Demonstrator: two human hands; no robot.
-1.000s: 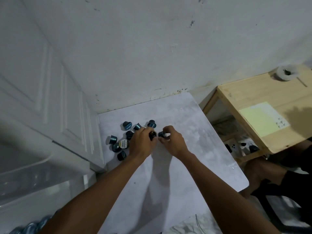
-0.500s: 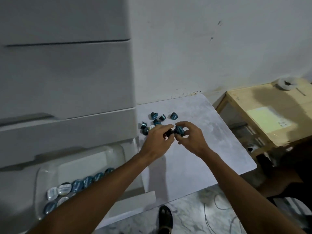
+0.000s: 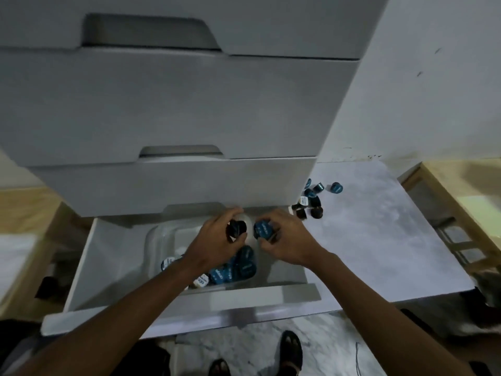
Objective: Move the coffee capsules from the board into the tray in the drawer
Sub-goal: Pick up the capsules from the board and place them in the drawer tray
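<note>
My left hand (image 3: 214, 240) grips dark capsules (image 3: 236, 228) and my right hand (image 3: 284, 240) grips a blue capsule (image 3: 262, 229). Both hands hover over the clear plastic tray (image 3: 160, 240) inside the open bottom drawer (image 3: 89, 261). Several blue capsules (image 3: 238, 267) lie in the tray, partly hidden under my left forearm. To the right, the marbled white board (image 3: 379, 240) carries several loose capsules (image 3: 311, 202) near its far left corner.
The grey drawer unit (image 3: 176, 104) with shut upper drawers rises behind the open one. A wooden shelf (image 3: 461, 191) stands right of the board. Wooden surfaces (image 3: 24, 213) lie at the left. My feet (image 3: 291, 348) show on the marbled floor below.
Both hands left the board with capsules in them and moved left over the tray in the drawer. My view swung left and down onto the drawer unit.
</note>
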